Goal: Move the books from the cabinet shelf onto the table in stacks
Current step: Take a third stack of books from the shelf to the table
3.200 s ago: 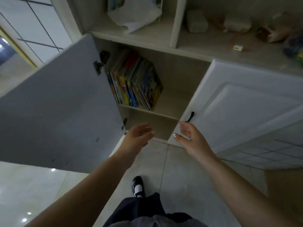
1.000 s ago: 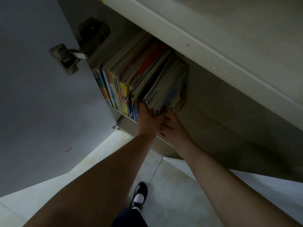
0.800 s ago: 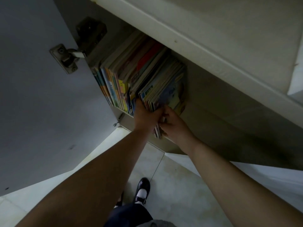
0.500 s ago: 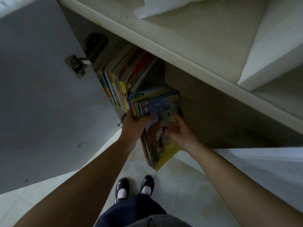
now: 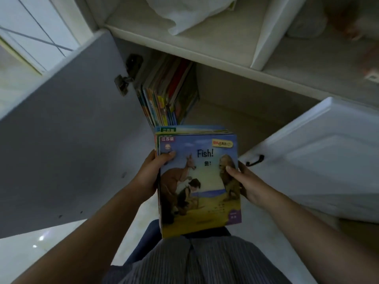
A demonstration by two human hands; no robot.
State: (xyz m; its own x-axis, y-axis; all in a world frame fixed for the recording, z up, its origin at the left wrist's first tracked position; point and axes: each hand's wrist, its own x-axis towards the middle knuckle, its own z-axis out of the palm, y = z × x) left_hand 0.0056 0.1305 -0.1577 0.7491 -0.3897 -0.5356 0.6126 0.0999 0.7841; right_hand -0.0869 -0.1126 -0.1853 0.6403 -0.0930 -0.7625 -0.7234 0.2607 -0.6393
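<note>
Left hand [image 5: 150, 177] and right hand [image 5: 245, 184] clamp the stack [image 5: 198, 181] by its side edges; keep it level, squeezed evenly, so none slide out.

A stack of thin books [image 5: 198, 181], topped by a cover titled "Fish!", is gripped at its edges by the left hand [image 5: 150, 177] and the right hand [image 5: 246, 184]. More books [image 5: 166, 95] are seen upright on the cabinet shelf [image 5: 221, 111], between two open doors.
</note>
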